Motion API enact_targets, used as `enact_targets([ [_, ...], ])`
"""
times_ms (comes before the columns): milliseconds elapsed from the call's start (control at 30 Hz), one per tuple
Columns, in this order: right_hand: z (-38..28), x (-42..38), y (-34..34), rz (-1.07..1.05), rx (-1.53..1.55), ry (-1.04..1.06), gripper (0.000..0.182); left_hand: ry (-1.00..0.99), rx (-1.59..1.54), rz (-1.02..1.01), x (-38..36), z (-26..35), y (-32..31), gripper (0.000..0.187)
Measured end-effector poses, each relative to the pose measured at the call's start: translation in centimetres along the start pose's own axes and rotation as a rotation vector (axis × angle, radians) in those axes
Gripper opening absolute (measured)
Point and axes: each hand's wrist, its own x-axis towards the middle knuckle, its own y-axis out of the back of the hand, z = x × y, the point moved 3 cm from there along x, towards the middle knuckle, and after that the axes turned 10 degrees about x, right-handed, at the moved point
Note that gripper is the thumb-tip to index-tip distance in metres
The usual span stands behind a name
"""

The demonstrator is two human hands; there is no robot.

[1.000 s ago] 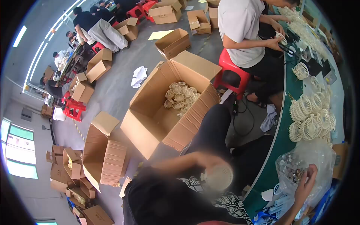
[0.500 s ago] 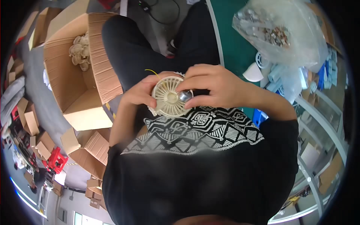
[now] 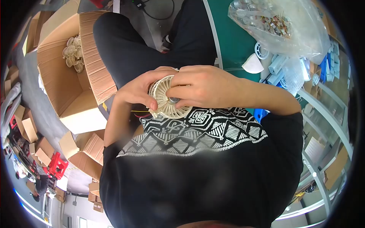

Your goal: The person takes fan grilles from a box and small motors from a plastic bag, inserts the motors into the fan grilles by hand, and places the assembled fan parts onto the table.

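**Slatted cage (image 3: 162, 95) held over my lap, metal part at its middle**

Half a second earlier the silvery metal part (image 3: 174, 100) showed plainly between my right fingers; by this moment they had closed in over it, leaving only a small piece visible at the middle of the cage. The yellow wire (image 3: 140, 111) had shifted too: it had stuck out above my left grip, and now it ran out below, beside my wrist. I took this to mean that the part was being worked closer against the hub, though my fingers hid whether it was seated.

My left grip (image 3: 138, 91) was clamped round the cage's left side, thumb near its rim; my right grip (image 3: 203, 89) was pinched on the metal part, fingers bent over the slats. The cage was in front of my patterned shirt (image 3: 228, 131), its slatted face turned up.

Counted, I had one cage, one metal part and one yellow wire between two grips. One large carton (image 3: 97, 57) stood beside my left leg, its heap of cages (image 3: 73, 53) overlapping too much for an exact count. At the green counter (image 3: 237, 41) on my right I saw one clear bag (image 3: 308, 34) of metal parts, too jumbled to number, with one pale ring (image 3: 261, 50) and one white piece (image 3: 253, 64) near it.
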Motion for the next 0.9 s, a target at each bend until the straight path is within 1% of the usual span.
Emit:
enact_targets([
  [100, -0.1, -0.1, -0.1, 0.011, -0.037, 0.040, 0.030, 0.038, 0.010, -0.029, 0.1, 0.1, -0.1, 0.103],
  [200, 0.4, -0.4, -0.7, -0.006, -0.076, 0.096, 0.026, 0.013, 0.049, -0.047, 0.5, 0.3, -0.2, 0.103],
  [300, 0.7, -0.7, -1.2, -0.024, -0.148, 0.109, 0.023, 0.013, 0.062, -0.058, 0.8, 0.7, -0.2, 0.102],
  [400, 0.3, -0.8, -0.9, 0.043, -0.184, 0.197, 0.020, -0.099, 0.052, -0.066, 0.9, 0.4, -0.2, 0.101],
  [500, 0.2, -0.9, -0.8, -0.006, -0.247, 0.141, 0.019, -0.126, 0.153, -0.152, 1.6, 0.7, 0.1, 0.100],
  [600, 0.2, -0.7, -0.6, 0.001, -0.246, 0.079, 0.020, -0.109, 0.130, -0.166, 1.9, 0.5, 0.4, 0.099],
  [700, 0.0, -1.0, -0.2, -0.053, -0.322, 0.079, 0.022, -0.056, 0.022, -0.053, 2.0, 0.1, 0.1, 0.097],
  [800, -0.3, -0.9, -0.5, 0.006, -0.337, 0.081, 0.025, 0.026, -0.020, -0.109, 2.2, 0.3, 0.2, 0.095],
  [900, -1.6, -0.2, 0.0, -0.047, -0.380, 0.030, 0.026, 0.074, 0.059, -0.193, 2.9, 0.7, 0.7, 0.093],
])
